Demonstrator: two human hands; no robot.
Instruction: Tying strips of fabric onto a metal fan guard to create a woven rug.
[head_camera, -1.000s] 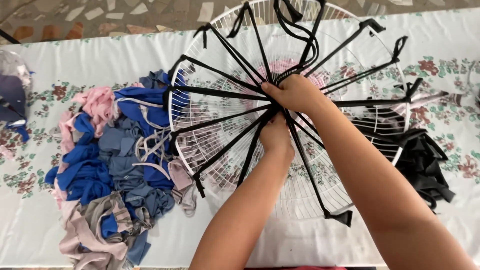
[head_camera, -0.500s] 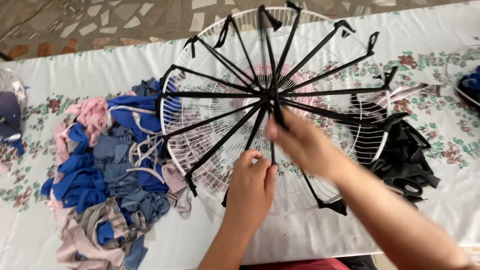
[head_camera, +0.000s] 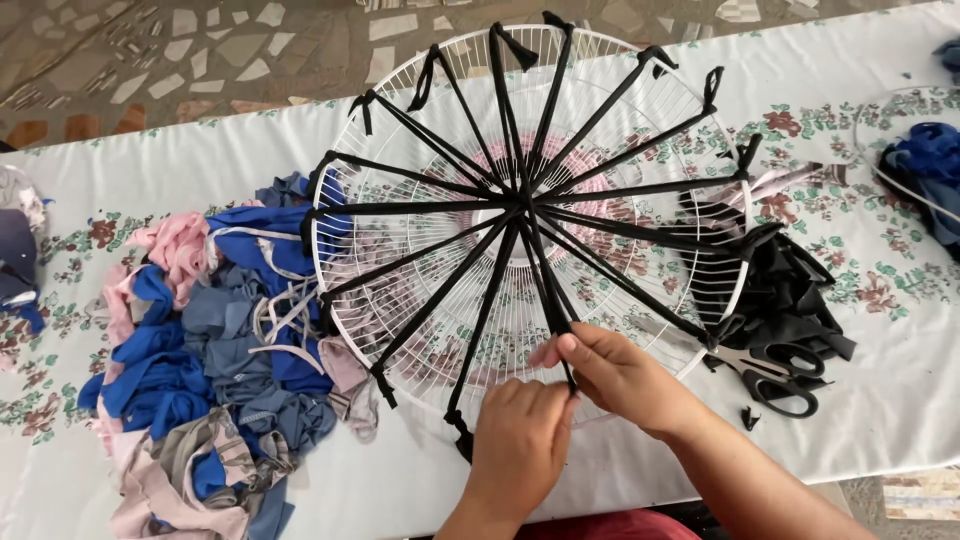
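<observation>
A round white wire fan guard (head_camera: 640, 100) lies flat on the table. Several black fabric strips (head_camera: 440, 300) run like spokes from its hub to the rim, knotted at the rim. My right hand (head_camera: 620, 375) pinches one black strip near the guard's front rim. My left hand (head_camera: 520, 440) sits just below it at the front rim, fingers curled on the same strip's lower end.
A heap of blue, grey and pink fabric scraps (head_camera: 200, 340) lies left of the guard. Black fabric pieces (head_camera: 790, 290) and black-handled scissors (head_camera: 775, 375) lie to the right. The flowered tablecloth (head_camera: 900, 330) covers the table. More blue cloth (head_camera: 930, 165) is at the far right.
Both hands have moved from the hub down to the guard's front rim, drawing a black strip with them. The view has shifted slightly.
</observation>
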